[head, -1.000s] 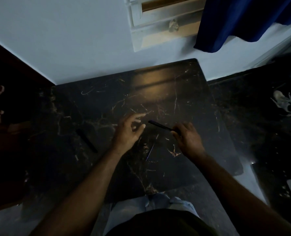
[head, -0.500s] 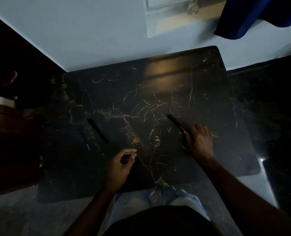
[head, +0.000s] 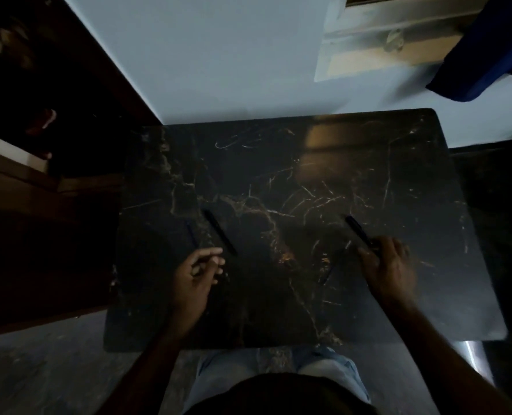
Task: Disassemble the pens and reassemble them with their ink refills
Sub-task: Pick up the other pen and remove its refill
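The right hand [head: 389, 269] grips one pen [head: 358, 230]. The left hand [head: 199, 269], fingers loosely curled and empty, should pick up the other pen [head: 220, 236] gently, by its middle.

You see counter [head: 368, 181]: glossy black marble look, pale gold veins, smooth. Pens [head: 220, 232] dark, plastic-looking, dull sheen. Curtain [head: 494, 55] blue cloth, matt.
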The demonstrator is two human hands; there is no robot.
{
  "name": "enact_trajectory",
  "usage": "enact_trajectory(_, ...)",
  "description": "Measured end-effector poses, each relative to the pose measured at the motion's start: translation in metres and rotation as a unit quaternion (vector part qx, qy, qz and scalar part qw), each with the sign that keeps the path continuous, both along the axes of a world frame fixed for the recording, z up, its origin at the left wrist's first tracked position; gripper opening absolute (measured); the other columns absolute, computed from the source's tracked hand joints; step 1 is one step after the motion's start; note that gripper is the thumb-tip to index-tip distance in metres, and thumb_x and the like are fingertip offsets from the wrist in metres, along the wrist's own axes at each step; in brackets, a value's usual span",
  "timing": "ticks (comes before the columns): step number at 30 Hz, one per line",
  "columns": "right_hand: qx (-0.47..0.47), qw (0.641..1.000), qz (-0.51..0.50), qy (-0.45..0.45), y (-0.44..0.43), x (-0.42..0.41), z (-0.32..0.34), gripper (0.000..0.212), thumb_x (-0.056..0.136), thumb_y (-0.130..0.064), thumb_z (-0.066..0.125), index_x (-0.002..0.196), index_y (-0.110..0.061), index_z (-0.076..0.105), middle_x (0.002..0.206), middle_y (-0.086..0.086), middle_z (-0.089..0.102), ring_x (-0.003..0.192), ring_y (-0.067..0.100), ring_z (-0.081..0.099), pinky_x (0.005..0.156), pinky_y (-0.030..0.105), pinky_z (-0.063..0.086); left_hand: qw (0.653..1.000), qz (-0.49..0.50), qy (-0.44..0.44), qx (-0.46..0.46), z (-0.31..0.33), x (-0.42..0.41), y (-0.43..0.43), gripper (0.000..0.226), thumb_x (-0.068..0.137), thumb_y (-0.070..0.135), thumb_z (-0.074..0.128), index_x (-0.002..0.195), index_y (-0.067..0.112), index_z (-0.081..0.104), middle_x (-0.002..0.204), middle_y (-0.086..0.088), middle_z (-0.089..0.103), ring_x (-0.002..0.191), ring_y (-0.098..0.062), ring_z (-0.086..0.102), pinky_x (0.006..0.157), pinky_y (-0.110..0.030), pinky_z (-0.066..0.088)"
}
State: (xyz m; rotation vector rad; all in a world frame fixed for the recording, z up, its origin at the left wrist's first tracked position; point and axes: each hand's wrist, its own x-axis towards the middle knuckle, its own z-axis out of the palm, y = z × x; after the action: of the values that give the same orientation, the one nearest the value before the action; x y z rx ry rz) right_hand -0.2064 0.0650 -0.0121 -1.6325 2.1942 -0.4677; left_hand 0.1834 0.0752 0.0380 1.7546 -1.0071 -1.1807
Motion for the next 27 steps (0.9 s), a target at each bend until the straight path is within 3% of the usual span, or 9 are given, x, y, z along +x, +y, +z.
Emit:
enact_trajectory(4,-0.039,0.985,0.135,-0.101,-0.025,0.116,0.030,0.018,0.101,-0.039,0.056,0.113,-0.027,0.059,0.108,0.001,0.061,0.090,0.018,0.059,0.071,0.037,0.051,0.999,0.049,0.008,-0.022,0.007,0.038,-0.025,0.018,0.106,0.004,0.061,0.106,0.015,0.076,0.085,-0.002,0.078,0.071,-0.006,0.071,0.059,-0.018,0.057)
enact_trajectory(7,-0.032,0.971,0.217,-0.099,-0.051,0.200,0.024,0.028,0.101,-0.044,0.050,0.114,-0.022,0.062,0.110,0.005,0.063,0.094,0.024,0.061,0.073,0.035,0.048,0.998,0.053,0.001,-0.034,0.013,0.056,-0.043,0.017,0.107,0.004,0.059,0.107,0.011,0.075,0.087,-0.004,0.077,0.070,-0.001,0.071,0.059,-0.018,0.057)
enact_trajectory(11,0.065,0.972,0.224,-0.032,-0.072,0.268,-0.012,0.052,0.099,-0.051,0.056,0.137,-0.015,0.053,0.130,0.014,0.059,0.116,0.033,0.059,0.082,0.041,0.052,0.998,0.047,0.010,-0.050,0.021,0.072,-0.057,0.017,0.108,0.005,0.059,0.106,0.011,0.075,0.079,0.003,0.076,0.066,-0.002,0.069,0.058,-0.017,0.055)
enact_trajectory(16,0.068,0.976,0.209,-0.010,-0.076,0.282,-0.034,0.057,0.099,-0.044,0.059,0.146,-0.013,0.049,0.140,0.016,0.056,0.123,0.035,0.057,0.090,0.044,0.053,0.997,0.047,0.041,-0.037,0.026,0.088,-0.065,0.019,0.107,0.006,0.060,0.104,0.016,0.076,0.077,0.007,0.078,0.066,-0.004,0.070,0.057,-0.018,0.057)
enact_trajectory(18,0.067,0.979,0.182,-0.066,-0.074,0.273,-0.022,0.044,0.100,-0.042,0.060,0.136,-0.017,0.058,0.129,0.012,0.064,0.108,0.028,0.064,0.086,0.042,0.056,0.995,0.054,0.078,-0.014,0.027,0.092,-0.069,0.018,0.107,0.007,0.061,0.105,0.017,0.076,0.079,0.005,0.078,0.067,-0.006,0.070,0.057,-0.020,0.057)
enact_trajectory(21,0.021,0.961,0.138,-0.237,-0.067,0.255,0.021,0.010,0.101,-0.035,0.065,0.104,-0.026,0.066,0.093,-0.005,0.069,0.079,0.011,0.065,0.071,0.043,0.057,0.991,0.035,0.127,0.023,0.037,0.087,-0.084,0.017,0.104,0.012,0.066,0.116,0.019,0.075,0.092,-0.001,0.078,0.078,-0.013,0.071,0.060,-0.024,0.060)
enact_trajectory(24,-0.032,0.921,0.141,-0.362,-0.058,0.238,0.086,0.008,0.101,-0.036,0.067,0.103,-0.027,0.067,0.091,-0.005,0.071,0.081,0.017,0.070,0.066,0.036,0.057,0.986,-0.034,0.162,0.020,0.060,0.069,-0.102,0.032,0.097,0.027,0.075,0.129,0.024,0.074,0.100,0.002,0.078,0.085,-0.014,0.075,0.067,-0.029,0.064)
enact_trajectory(27,-0.077,0.893,0.110,-0.429,-0.053,0.219,0.144,0.010,0.098,-0.029,0.073,0.104,-0.021,0.073,0.090,0.000,0.073,0.076,0.018,0.070,0.062,0.030,0.054,0.967,-0.138,0.204,-0.058,0.097,0.044,-0.117,0.025,0.093,0.032,0.080,0.118,0.027,0.079,0.096,0.004,0.078,0.081,-0.014,0.076,0.065,-0.028,0.064)
